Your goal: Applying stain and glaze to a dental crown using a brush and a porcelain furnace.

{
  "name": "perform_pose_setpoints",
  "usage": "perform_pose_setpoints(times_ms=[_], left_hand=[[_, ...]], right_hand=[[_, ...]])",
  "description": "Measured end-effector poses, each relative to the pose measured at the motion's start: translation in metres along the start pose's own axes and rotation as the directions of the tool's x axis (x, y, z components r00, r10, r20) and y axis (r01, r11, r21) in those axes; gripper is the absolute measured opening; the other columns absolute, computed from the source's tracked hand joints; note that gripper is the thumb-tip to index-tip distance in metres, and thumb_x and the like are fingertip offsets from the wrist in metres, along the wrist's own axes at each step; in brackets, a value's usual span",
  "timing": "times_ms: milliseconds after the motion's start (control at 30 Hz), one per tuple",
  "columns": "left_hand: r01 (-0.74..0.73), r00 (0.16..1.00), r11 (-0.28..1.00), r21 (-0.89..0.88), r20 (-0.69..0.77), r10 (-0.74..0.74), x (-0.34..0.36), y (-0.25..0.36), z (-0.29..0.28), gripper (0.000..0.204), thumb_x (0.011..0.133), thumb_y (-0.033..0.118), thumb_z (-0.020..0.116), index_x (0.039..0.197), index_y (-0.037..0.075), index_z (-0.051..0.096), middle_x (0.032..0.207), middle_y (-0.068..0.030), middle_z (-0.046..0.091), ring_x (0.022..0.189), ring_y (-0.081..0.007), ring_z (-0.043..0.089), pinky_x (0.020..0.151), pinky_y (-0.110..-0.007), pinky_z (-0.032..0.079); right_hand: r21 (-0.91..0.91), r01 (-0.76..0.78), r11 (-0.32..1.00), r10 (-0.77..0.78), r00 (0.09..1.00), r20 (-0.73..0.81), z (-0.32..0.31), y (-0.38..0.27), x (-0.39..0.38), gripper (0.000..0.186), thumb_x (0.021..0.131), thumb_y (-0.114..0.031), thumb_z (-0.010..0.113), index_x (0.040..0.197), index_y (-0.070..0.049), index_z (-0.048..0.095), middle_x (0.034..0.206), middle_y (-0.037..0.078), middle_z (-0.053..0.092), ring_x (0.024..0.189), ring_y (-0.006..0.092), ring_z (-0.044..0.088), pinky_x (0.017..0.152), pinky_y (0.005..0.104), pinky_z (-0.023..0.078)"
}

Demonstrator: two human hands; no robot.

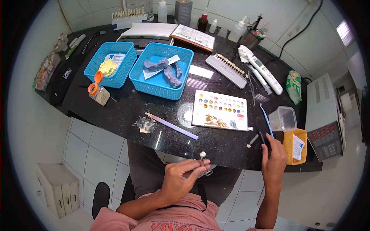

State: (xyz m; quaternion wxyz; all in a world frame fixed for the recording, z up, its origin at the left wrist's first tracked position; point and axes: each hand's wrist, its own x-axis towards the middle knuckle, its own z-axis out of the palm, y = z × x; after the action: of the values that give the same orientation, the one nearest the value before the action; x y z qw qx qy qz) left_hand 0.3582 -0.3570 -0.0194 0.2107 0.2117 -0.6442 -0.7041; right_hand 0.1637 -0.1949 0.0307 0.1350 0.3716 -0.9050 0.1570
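My left hand (182, 178) is closed round a small metal clamp (208, 173) with ring handles. A small whitish tooth crown (202, 154) sits at the clamp's upper end, just past the table's near edge. On the right, my right hand (274, 158) rests at the table edge with its thumb and fingers apart. Its fingertips are at the lower ends of a thin blue-handled tool (266, 117) and a thin dark tool (261, 135); whether they touch is hard to tell. Left of them lies a short grey piece with a pale tip (252, 141).
A white paint palette (220, 120) lies mid-table, a lilac stick (173, 127) to its left. Blue baskets (156, 90) hold grey and yellow moulds. An open orange-lidded jar (101, 95), shade guide (227, 71), clear box (283, 119), yellow basket (302, 154) and grey machine (325, 127) surround them.
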Motion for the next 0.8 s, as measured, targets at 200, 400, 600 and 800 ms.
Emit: perform_pose_setpoints(times_ms=[200, 400, 600, 800], left_hand=[[0.035, 0.999, 0.998, 0.055, 0.033, -0.037, 0.001, 0.002, -0.005, 0.017, 0.083, -0.001, 0.063, 0.098, -0.006, 0.067, 0.092, -0.0165, 0.069, 0.083, -0.0206, 0.069, 0.073, -0.027, 0.055], [0.044, 0.997, 0.998, 0.036, 0.06, -0.046, 0.003, 0.008, -0.008, 0.016, 0.081, -0.002, 0.064, 0.097, -0.005, 0.067, 0.093, -0.0158, 0.069, 0.085, -0.0176, 0.068, 0.075, -0.026, 0.055], [0.077, 0.997, 0.993, -0.094, 0.024, -0.075, 0.0, 0.005, -0.015, 0.012, 0.079, -0.007, 0.064, 0.09, -0.005, 0.068, 0.093, -0.0161, 0.068, 0.079, -0.0158, 0.066, 0.071, -0.024, 0.056], [0.057, 0.998, 0.992, -0.113, 0.042, -0.053, -0.001, -0.007, -0.029, 0.014, 0.079, 0.0, 0.068, 0.092, -0.004, 0.069, 0.091, -0.0134, 0.07, 0.08, -0.0149, 0.068, 0.07, -0.025, 0.056]], right_hand=[[-0.069, -0.014, 0.998, 0.019, 0.997, 0.073, 0.005, 0.007, 0.012, 0.028, 0.078, 0.006, 0.058, 0.105, 0.001, 0.06, 0.086, 0.016, 0.059, 0.077, 0.0312, 0.059, 0.069, 0.0393, 0.046], [0.327, 0.127, 0.936, -0.116, 0.992, -0.053, -0.006, 0.017, 0.013, 0.034, 0.074, 0.012, 0.054, 0.104, 0.0, 0.061, 0.09, 0.008, 0.049, 0.079, 0.0164, 0.051, 0.062, 0.0267, 0.043], [1.0, -0.026, 0.001, 0.184, 0.983, 0.025, 0.003, -0.02, 0.017, 0.031, 0.086, -0.003, 0.053, 0.116, 0.004, 0.049, 0.089, 0.008, 0.046, 0.084, 0.0152, 0.048, 0.07, 0.0264, 0.044], [0.998, -0.019, 0.052, 0.033, 0.999, 0.017, 0.011, -0.059, 0.05, 0.039, 0.093, -0.026, 0.055, 0.117, 0.005, 0.053, 0.081, 0.005, 0.049, 0.075, 0.013, 0.049, 0.064, 0.0247, 0.042]])
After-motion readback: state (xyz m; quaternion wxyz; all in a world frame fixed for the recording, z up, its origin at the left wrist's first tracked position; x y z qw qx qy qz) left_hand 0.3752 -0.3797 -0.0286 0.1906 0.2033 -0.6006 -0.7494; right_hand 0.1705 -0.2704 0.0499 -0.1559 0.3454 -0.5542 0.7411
